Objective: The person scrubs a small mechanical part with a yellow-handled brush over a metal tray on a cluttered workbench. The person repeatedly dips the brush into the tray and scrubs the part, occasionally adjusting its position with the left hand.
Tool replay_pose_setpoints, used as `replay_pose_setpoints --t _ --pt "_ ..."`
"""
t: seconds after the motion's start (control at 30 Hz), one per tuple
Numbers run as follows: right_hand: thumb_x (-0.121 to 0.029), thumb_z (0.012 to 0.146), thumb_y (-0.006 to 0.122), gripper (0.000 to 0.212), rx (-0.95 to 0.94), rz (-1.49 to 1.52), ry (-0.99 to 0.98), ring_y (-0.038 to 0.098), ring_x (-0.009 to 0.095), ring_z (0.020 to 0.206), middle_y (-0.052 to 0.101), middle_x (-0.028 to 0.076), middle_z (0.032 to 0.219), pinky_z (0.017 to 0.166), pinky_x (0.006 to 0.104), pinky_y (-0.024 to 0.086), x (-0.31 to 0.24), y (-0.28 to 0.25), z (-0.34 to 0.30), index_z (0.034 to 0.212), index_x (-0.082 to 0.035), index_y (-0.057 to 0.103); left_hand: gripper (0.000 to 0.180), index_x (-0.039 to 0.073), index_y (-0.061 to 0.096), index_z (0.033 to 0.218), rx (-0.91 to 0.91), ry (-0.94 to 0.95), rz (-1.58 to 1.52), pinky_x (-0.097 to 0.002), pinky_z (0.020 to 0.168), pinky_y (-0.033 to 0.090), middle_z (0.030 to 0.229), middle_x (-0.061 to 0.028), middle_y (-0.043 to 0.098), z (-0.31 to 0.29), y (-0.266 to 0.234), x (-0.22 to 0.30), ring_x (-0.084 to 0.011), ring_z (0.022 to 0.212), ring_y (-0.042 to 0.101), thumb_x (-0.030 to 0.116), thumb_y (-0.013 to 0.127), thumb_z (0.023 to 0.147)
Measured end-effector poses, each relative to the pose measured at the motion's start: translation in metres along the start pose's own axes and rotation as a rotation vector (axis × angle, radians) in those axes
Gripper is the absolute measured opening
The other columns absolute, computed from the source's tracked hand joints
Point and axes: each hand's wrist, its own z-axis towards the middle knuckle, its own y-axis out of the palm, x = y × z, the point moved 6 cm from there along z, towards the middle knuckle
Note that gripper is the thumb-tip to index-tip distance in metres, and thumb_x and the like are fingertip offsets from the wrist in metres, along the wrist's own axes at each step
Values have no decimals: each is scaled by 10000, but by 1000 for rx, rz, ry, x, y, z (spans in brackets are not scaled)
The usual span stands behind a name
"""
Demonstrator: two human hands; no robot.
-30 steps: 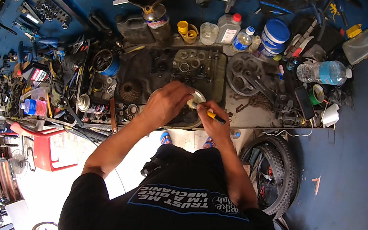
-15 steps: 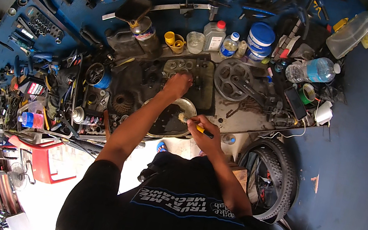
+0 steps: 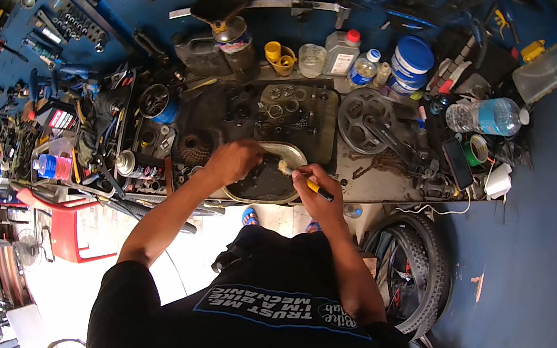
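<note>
My right hand [image 3: 321, 190] grips a brush [image 3: 319, 191] with a yellow and black handle. Its pale bristles point left, over a round metal basin [image 3: 291, 152] that holds dark liquid. At the basin's left side my left hand [image 3: 236, 162] is closed, fingertips toward the bristles. Whatever it pinches is too small or hidden to make out. Just beyond the basin, several metal rings and small parts [image 3: 275, 111] lie on a dark tray [image 3: 327, 119]. A cassette of sprockets [image 3: 194, 149] sits to the left of my left hand.
A crankset with chainring [image 3: 364, 123] and a bicycle chain [image 3: 371, 170] lie right of the tray. Bottles, a yellow cup [image 3: 282, 62] and a blue-lidded tub [image 3: 411, 62] line the back. A spray can [image 3: 130, 164] lies at left; tyres [image 3: 417, 273] stand below the bench at right.
My left hand has drawn back from the parts on the tray to the basin's left side. My right hand stays over the basin with the brush. The view has shifted slightly.
</note>
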Motion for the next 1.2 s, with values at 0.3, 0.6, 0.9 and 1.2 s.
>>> replay_pose_setpoints --t 0.3,0.6,0.9,1.2 --pt "-221 1057 795 213 -57 -22 16 707 82 781 764 57 813 746 280 550 -14 15 12 1121 -25 744 353 154 759 1295 -149 200 450 -488 1083 523 1203 -103 752 -66 41 -23 -321 1219 712 278 789 966" --pt "-215 1051 800 215 -59 5 10 736 101 808 783 65 842 773 286 569 -15 20 9 1124 -19 751 273 85 755 1193 -103 250 499 -426 1101 513 1187 -146 757 -62 57 -32 -304 1194 735 86 680 931" --pt "-233 1041 814 238 -49 -58 -35 784 147 819 801 81 858 781 306 591 -17 16 7 1141 -27 747 316 84 772 1244 -193 212 586 -453 1168 478 1270 -134 754 -52 63 -32 -314 1230 714 114 675 945" --pt "-252 1042 817 246 -54 -29 -73 781 147 806 792 88 837 774 315 590 -19 18 8 1134 -36 743 332 83 788 1254 -114 217 679 -481 1176 462 1200 -126 776 -46 63 -36 -325 1278 681 169 661 960"
